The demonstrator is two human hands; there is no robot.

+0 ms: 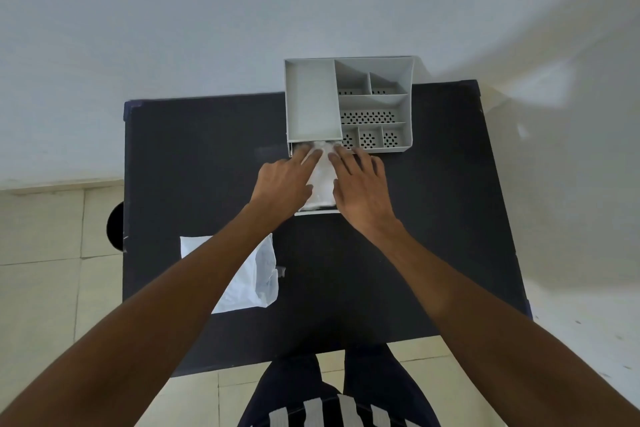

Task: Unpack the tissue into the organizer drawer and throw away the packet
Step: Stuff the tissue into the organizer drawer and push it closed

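A grey organizer with several compartments stands at the far edge of the black table. Its drawer is pulled out toward me. White tissue lies in the drawer. My left hand and my right hand lie flat on the tissue from either side, fingers spread and pointing at the organizer, pressing down on it. The white plastic packet lies on the table at near left, partly hidden by my left forearm.
A white wall rises right behind the table. A round black object shows on the tiled floor past the table's left edge. My legs are at the table's near edge.
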